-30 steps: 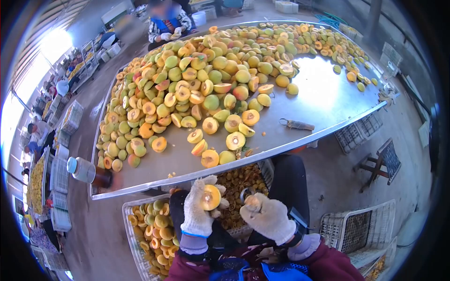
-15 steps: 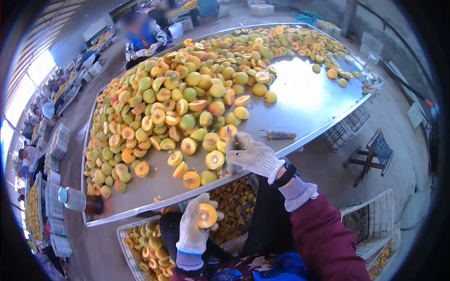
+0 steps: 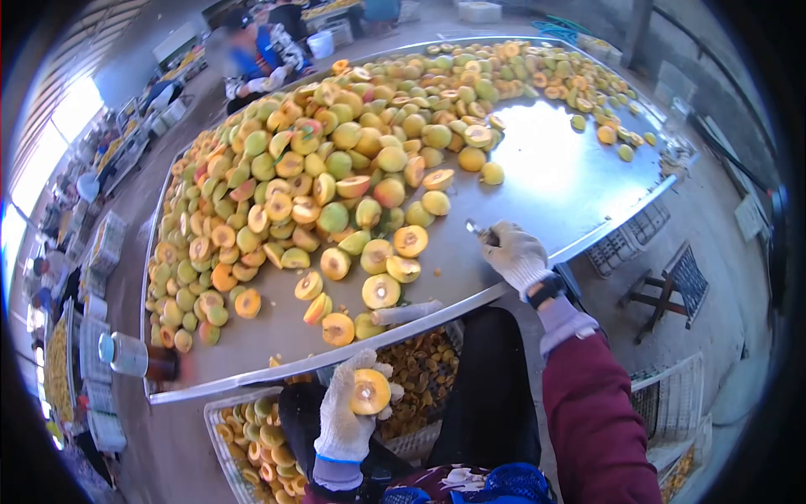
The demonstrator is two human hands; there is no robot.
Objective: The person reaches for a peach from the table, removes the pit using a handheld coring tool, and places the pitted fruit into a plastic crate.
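One jar (image 3: 128, 355) sits at the desk's (image 3: 470, 273) left corner, beside a fruit heap (image 3: 285, 168) I cannot count. Below the near edge, the left hand (image 3: 340, 407) curls around one halved fruit (image 3: 370, 391). One grey-handled tool (image 3: 407, 313) lies along that edge. The right hand (image 3: 514, 254) grips one metal-tipped tool (image 3: 473, 226), with bare desk open beyond it.

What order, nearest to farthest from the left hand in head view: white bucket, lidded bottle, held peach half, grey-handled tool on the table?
1. Peach half: in the left hand
2. Grey-handled tool: ahead, near edge of table
3. Lidded bottle: at left
4. White bucket: beyond the table
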